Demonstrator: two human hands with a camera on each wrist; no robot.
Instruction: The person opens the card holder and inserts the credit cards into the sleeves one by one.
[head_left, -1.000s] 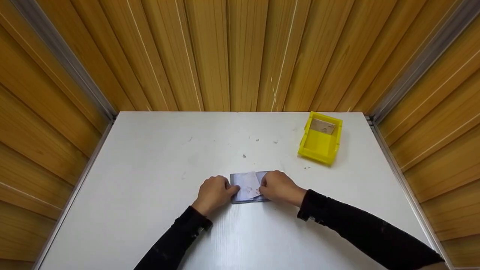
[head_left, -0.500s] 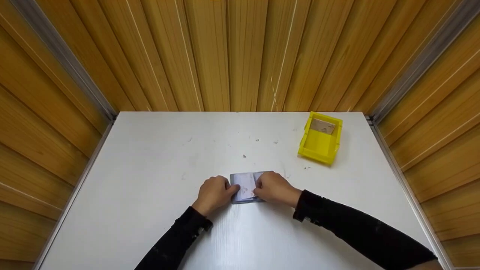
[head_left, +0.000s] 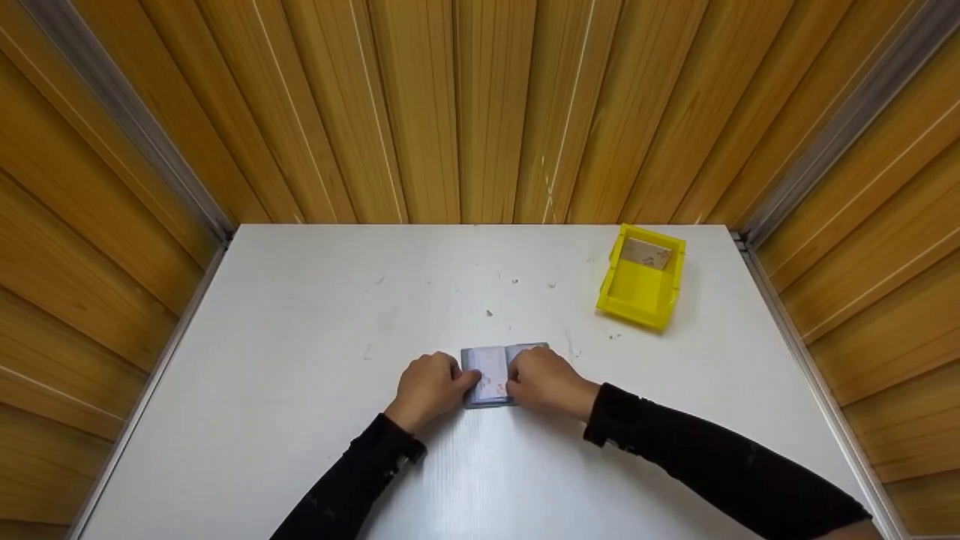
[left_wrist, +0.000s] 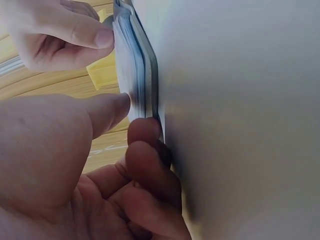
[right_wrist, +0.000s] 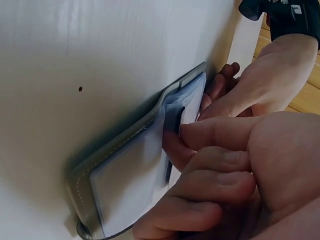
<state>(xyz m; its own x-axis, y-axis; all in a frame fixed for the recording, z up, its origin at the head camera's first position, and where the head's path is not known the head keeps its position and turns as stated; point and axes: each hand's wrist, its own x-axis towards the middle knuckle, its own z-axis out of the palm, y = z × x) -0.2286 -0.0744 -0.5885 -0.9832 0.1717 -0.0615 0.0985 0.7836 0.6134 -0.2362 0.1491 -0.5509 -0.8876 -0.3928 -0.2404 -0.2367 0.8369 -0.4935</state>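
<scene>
A grey stitched card holder (right_wrist: 80, 197) lies spread open on the white table, with clear plastic sleeves (right_wrist: 127, 172) inside. My left hand (head_left: 429, 382) pinches its left edge, thumb on top of the sleeves and fingers curled beneath, as the left wrist view shows. My right hand (head_left: 551, 381) pinches the edge of a pale card (head_left: 491, 373) with reddish print between thumb and forefinger. That card lies over the left half of the holder, at the sleeves near the fold. The right hand covers much of the holder's right half in the head view.
A yellow plastic bin (head_left: 637, 300) stands at the back right, with a brownish flat card (head_left: 646, 253) in its far end. Small dark marks (head_left: 515, 281) dot the white table (head_left: 300, 315). Wood-patterned walls (head_left: 480, 112) enclose the back and sides.
My right hand has moved a little left with the card, which now lies straighter over the holder's left half. The left hand and the holder have stayed in place.
</scene>
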